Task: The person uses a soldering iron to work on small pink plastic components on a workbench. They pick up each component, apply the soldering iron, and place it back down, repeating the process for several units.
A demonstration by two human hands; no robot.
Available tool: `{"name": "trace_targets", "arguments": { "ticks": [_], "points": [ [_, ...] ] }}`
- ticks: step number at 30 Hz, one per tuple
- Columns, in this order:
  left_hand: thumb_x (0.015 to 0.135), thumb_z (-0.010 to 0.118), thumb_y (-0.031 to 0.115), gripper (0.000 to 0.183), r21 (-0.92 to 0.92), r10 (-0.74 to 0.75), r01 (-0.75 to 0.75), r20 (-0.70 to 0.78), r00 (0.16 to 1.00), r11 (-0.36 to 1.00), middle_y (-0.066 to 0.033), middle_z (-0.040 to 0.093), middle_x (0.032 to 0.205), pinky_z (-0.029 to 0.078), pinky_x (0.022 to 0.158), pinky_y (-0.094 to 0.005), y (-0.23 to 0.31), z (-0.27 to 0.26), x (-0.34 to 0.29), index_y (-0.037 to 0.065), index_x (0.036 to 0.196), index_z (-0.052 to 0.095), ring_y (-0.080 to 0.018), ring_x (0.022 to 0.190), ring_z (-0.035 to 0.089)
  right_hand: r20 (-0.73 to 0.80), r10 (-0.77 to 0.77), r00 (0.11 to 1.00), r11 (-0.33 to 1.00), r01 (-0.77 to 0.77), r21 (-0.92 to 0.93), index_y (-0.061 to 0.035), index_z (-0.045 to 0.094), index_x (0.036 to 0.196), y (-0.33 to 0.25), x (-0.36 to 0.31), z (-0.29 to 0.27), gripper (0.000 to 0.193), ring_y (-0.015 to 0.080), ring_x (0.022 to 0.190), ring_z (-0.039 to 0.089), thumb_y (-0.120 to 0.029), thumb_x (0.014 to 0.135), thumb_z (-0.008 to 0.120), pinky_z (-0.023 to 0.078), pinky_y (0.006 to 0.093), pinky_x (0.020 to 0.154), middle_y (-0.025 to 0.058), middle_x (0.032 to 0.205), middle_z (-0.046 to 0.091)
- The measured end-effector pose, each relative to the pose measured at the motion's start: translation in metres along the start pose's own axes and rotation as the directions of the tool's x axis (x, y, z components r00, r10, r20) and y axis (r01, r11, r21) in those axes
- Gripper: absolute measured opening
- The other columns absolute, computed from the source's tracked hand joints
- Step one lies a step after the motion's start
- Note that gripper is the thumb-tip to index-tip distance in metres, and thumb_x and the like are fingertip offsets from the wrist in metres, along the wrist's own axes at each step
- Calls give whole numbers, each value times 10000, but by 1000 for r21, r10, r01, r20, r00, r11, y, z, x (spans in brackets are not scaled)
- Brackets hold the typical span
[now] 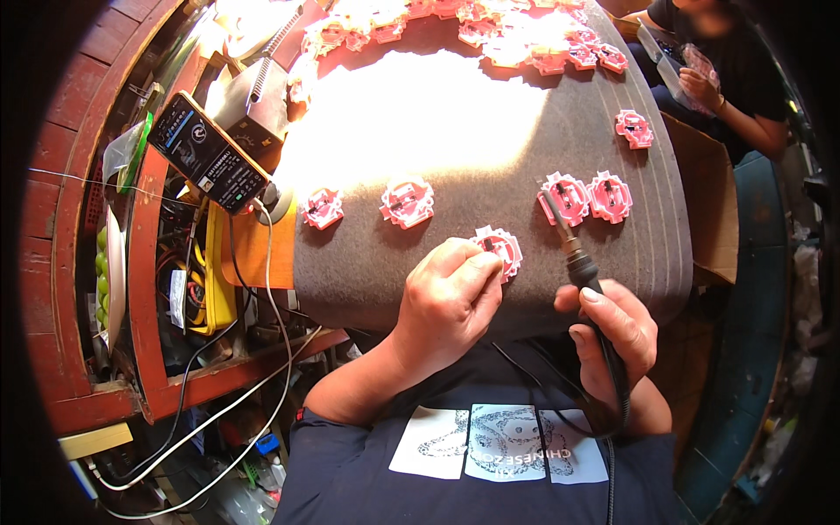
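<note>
My left hand (448, 293) is closed in a pinch over the left side of a pink plastic part (510, 255) with dark pieces inside it. Whatever lies between those fingertips is hidden. In my right hand (626, 328) is a soldering iron (582, 267), gripped by its dark handle, its metal tip pointing up and away from me. The tip overlaps, in this view, the left one of two adjoining pink parts (570, 199) (610, 197); whether it touches cannot be told. Two more pink parts (407, 202) (323, 208) lie to the left on the grey mat (367, 280).
Several pink parts (551, 61) crowd the mat's far edge, partly washed out by glare; one (633, 129) lies apart at right. A lit phone (210, 153) leans at left by a metal box (254, 105). Cables (284, 350) hang nearby. Another person (726, 79) sits at far right.
</note>
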State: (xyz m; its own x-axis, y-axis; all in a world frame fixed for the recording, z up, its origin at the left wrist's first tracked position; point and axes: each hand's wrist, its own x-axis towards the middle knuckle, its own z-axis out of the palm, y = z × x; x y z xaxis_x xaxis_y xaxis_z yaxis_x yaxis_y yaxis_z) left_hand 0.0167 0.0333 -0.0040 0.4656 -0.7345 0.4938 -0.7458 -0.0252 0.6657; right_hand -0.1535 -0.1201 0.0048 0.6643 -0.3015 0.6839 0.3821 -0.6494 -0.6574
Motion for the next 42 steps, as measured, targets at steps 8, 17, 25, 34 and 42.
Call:
{"name": "trace_targets", "arguments": {
  "ticks": [8,17,25,34,42],
  "points": [
    [842,772,-18,150,-23,2,-2,-12,1000,1000,-138,662,910,565,733,-435,0,1,1,2,975,706,-338,810,680,63,-66,996,994,71,-81,17,691,1191,13,0,11,396,263,568,610,70,813,796,491,379,544,96,757,645],
    [821,792,-72,210,10,21,-21,0,1000,1000,-133,687,943,581,699,-377,-2,-1,0,7,1004,730,-296,808,712,74,-100,992,993,105,-57,4,695,1163,14,3,19,433,258,571,611,90,748,786,500,378,543,88,759,642],
    [821,795,-69,211,8,32,-32,2,999,999,-134,689,943,583,706,-380,-2,-1,1,9,1007,733,-303,812,712,64,-106,992,991,111,-69,0,694,1140,13,2,20,417,255,556,600,103,745,781,494,378,535,80,742,626],
    [823,796,-67,207,-1,35,-35,-6,999,999,-131,688,933,581,697,-380,-1,-1,2,8,1005,734,-311,808,709,30,-108,994,989,111,-96,5,667,1192,11,1,22,437,283,630,659,90,780,786,543,389,599,114,823,682],
    [863,789,-56,264,-124,-58,53,-38,998,991,-133,673,1086,557,650,-321,-4,-14,-4,8,1114,740,-177,761,663,57,-119,991,969,129,-209,-18,640,1290,12,21,45,437,366,987,719,-11,871,764,532,456,916,178,1149,756]
  ]
}}
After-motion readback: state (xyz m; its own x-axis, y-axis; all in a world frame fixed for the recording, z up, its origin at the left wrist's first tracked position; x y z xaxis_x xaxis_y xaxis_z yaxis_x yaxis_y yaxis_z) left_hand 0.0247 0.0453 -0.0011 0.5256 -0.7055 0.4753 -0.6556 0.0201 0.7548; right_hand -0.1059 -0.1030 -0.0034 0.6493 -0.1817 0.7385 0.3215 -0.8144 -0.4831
